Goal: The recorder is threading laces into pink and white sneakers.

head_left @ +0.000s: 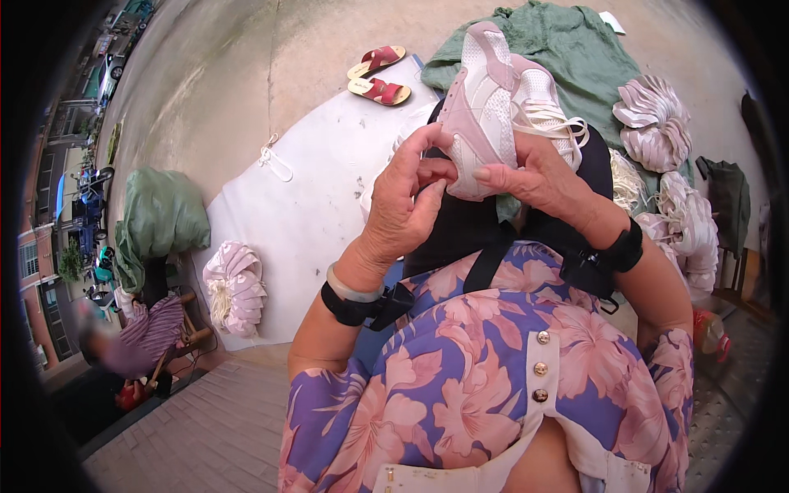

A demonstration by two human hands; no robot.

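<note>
Over my lap, a pink and white shoe upper (485, 107) is held up, toe away from me. My right hand (546, 177) is closed on its near end, thumb lying across the white mesh. At the upper's left edge is my left hand (403, 193), its index fingertip against the pink side. The thumb and other fingers of that hand are curled together in a pinch; whatever is between them is too small to make out. Just behind the held piece, a second pink and white shoe upper (542, 99) with cream laces rests near my right knee.
Bundled shoe uppers (653, 123) lie at the right, another bundle (234, 287) at the left. Green cloth (559, 41) spreads beyond my knees. Red sandals (382, 90) and a white lace loop (275, 163) lie ahead. A seated person (152, 329) is at far left beside a green sack (164, 209).
</note>
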